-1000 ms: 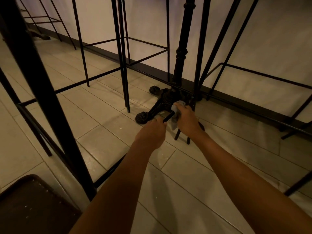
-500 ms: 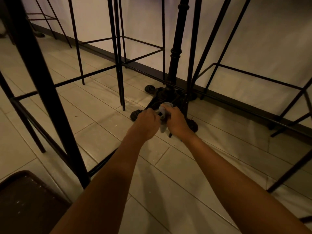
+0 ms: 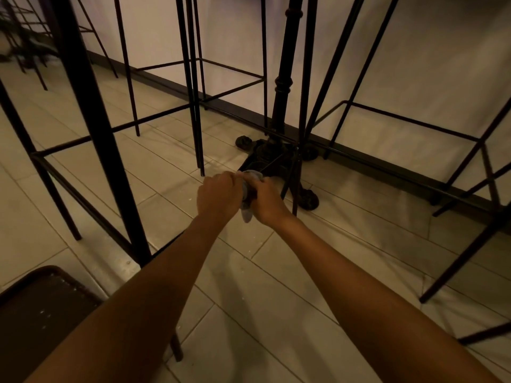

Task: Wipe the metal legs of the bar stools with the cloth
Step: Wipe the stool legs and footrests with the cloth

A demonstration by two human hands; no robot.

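- The left hand (image 3: 218,199) sits just above the picture's centre, its back to the camera. Its fingers are curled tight and its thumb lies on top, so it grips the left side of the cloth (image 3: 246,212).
- The right hand (image 3: 269,203) lies at 3 o'clock of the left, parted from it only by the fabric. Its fingers are folded round the cloth's right side.
- The cloth is grey and bunched between the two fists. A fold shows at 12 o'clock above the knuckles and a loose tail hangs at 6 o'clock. Whether a bar runs inside the bundle cannot be told.
- Thin black stool legs (image 3: 296,194) stand at 3 o'clock of the right hand, just beside it but apart, with their feet on the tiled floor (image 3: 262,299).
- An ornate dark pedestal base (image 3: 272,153) rests at 1 o'clock of the hands, close to the pale wall (image 3: 414,64).
- A thick black leg (image 3: 101,120) slants across at 9 o'clock, close to the camera.
- A brown seat (image 3: 41,313) fills the 7 o'clock corner.
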